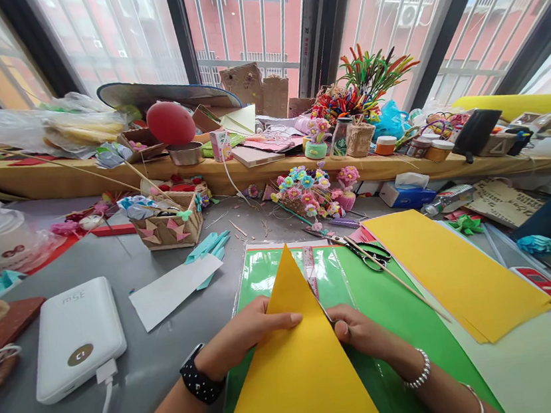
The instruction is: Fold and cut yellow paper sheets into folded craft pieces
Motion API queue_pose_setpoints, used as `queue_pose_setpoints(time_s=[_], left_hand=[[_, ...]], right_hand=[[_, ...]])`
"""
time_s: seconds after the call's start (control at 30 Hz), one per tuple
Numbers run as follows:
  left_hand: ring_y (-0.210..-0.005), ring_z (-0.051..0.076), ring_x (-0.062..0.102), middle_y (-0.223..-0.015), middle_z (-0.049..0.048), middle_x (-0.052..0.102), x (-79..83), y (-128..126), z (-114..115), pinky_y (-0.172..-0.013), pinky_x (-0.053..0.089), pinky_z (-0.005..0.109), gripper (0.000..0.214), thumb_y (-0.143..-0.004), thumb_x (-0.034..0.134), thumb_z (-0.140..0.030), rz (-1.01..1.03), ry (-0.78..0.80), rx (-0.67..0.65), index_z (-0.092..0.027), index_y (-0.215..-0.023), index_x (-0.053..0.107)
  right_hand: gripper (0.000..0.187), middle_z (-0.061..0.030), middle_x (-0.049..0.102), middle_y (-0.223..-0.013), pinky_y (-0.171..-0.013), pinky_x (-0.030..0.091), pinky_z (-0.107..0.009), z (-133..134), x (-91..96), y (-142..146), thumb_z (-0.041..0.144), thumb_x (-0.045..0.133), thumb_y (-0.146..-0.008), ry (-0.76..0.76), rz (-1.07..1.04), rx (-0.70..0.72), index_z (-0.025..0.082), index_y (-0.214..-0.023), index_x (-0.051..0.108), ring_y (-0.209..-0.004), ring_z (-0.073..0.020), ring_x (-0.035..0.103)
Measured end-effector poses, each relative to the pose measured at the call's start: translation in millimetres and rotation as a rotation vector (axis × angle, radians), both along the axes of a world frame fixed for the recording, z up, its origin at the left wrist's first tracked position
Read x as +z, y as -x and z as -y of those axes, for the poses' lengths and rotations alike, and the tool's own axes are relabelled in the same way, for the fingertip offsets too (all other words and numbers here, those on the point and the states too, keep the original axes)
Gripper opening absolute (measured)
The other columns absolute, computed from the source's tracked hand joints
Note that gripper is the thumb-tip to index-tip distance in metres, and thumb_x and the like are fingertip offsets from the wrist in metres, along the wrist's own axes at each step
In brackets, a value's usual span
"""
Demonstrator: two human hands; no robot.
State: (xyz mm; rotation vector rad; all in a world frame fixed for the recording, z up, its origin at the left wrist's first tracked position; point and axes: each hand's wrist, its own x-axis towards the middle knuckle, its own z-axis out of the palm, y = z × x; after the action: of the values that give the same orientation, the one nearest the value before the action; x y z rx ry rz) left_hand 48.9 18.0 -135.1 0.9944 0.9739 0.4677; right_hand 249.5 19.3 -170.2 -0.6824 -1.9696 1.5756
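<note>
The left grip (254, 323) pinches the yellow paper (297, 385), which tapers to a point beyond it — probably light, bendy, easily creased, best held near an edge. Opposite, the right grip (358, 330) curls closed around a thin tool (327, 315) — kind unclear.

The place looks like a handicraft workroom, though whether it belongs to a home or a studio cannot be told. Yellow sheets (454, 271) and scissors (343, 241) lie on the grey surface (166, 354), near a cluster of fluffy handmade flowers (306, 189). Behind runs a crowded ledge (266, 171) — bundled fuzzy stems (380, 73), lidded jars (386, 146), paper and plastic bags (85, 126). Tall windows (104, 36) line the back, and past their bars stands a pink building (214, 30).
</note>
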Motion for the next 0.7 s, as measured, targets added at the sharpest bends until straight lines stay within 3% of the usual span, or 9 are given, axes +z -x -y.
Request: queue_pose_setpoints(time_s=[0.7], left_hand=[[-0.068,0.015,0.059,-0.078,0.0022,0.067,3.5,0.2,0.7,-0.062,0.043,0.023,0.027,-0.062,0.066,-0.037,-0.008,-0.006,-0.042,-0.016,-0.079,0.064]], right_hand=[[0.067,-0.0008,0.046,-0.062,-0.051,0.032,-0.023,-3.0,-3.1,-2.8,0.075,0.033,-0.063,0.018,0.001,0.011,0.012,-0.063,0.054,-0.057,-0.0112,0.038]])
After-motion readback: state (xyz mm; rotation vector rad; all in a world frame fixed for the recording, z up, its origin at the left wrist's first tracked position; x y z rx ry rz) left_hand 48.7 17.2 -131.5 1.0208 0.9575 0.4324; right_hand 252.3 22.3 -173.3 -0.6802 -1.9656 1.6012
